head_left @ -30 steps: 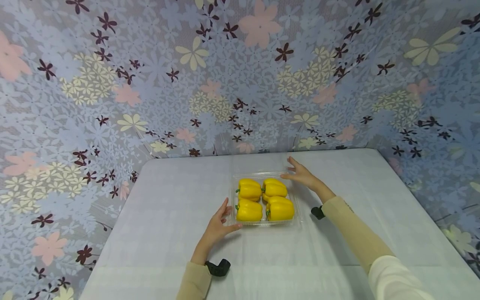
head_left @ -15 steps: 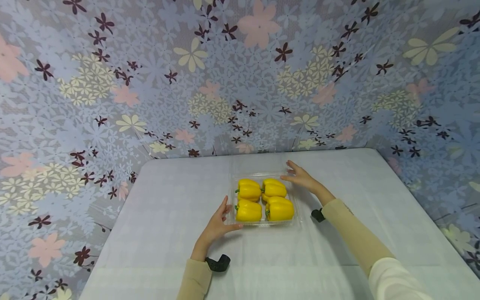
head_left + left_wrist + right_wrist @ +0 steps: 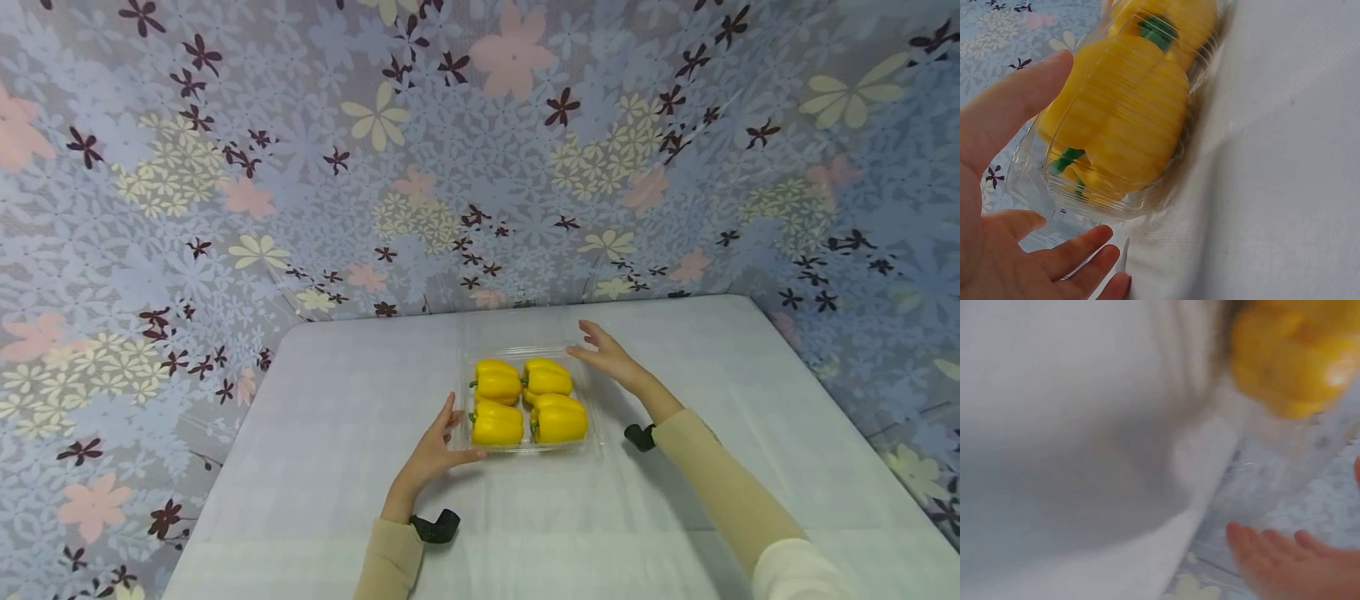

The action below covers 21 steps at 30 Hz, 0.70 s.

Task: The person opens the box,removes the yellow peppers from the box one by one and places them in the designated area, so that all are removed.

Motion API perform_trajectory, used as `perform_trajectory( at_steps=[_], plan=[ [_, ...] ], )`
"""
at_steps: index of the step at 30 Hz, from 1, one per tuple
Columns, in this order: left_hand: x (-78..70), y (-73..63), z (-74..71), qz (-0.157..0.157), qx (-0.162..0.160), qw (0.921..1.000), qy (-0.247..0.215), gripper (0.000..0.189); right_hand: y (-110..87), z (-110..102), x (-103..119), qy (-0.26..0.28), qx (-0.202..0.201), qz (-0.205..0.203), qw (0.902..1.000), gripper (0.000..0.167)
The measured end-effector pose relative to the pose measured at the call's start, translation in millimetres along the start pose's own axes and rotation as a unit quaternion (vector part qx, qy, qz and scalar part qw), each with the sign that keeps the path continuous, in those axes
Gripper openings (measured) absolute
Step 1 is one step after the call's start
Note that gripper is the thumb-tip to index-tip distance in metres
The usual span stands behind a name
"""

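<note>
Several yellow bell peppers (image 3: 498, 423) with green stems lie in two rows inside a clear plastic container (image 3: 557, 447). Its transparent lid (image 3: 517, 327) is folded back at the far side. My left hand (image 3: 429, 457) spreads round the near left corner, thumb along the front and fingers at the left side. In the left wrist view its thumb (image 3: 1013, 103) is close by the ribbed wall. By the far right corner, my right hand (image 3: 613, 360) is held with fingers extended, the lower one close to the rim. The blurred right wrist view shows those fingers (image 3: 1272, 550) apart from the peppers.
A white cloth (image 3: 360, 367) covers the table under the container. Flower-patterned fabric (image 3: 465, 167) rises behind the table and along both sides. Black wrist cameras (image 3: 437, 528) are strapped on both wrists.
My right hand has shifted slightly right, a little away from the container's far right corner. The left hand, the container and the peppers have stayed nearly where they were.
</note>
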<state>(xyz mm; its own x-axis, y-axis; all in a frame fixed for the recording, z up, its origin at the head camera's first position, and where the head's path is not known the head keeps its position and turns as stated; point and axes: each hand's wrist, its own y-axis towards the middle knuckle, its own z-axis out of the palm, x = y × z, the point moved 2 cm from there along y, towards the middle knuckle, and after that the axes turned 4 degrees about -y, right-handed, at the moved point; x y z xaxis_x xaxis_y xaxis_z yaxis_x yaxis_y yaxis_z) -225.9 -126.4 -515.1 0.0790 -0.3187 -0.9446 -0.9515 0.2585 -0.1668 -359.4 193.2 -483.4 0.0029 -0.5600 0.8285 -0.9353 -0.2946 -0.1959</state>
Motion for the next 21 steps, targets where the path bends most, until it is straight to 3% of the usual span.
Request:
perform_trajectory(
  at_steps=[8, 16, 21],
  plan=[
    [-1.0, -1.4, 0.8, 0.0, -0.002, 1.0, -0.002, 0.112, -32.9, 7.2, 27.9, 0.007, -0.063, -0.038, 0.9973, 0.07],
    [-2.5, -2.1, 1.4, 0.002, -0.007, 1.0, -0.001, 0.112, -64.2, 35.3, 43.2, -0.035, -0.067, -0.101, 0.992, 0.06],
    [-4.7, -3.4, 1.4, 0.002, -0.006, 1.0, -0.001, 0.112, -78.5, 50.8, 41.4, -0.059, -0.055, -0.109, 0.9907, 0.065]
  ],
)
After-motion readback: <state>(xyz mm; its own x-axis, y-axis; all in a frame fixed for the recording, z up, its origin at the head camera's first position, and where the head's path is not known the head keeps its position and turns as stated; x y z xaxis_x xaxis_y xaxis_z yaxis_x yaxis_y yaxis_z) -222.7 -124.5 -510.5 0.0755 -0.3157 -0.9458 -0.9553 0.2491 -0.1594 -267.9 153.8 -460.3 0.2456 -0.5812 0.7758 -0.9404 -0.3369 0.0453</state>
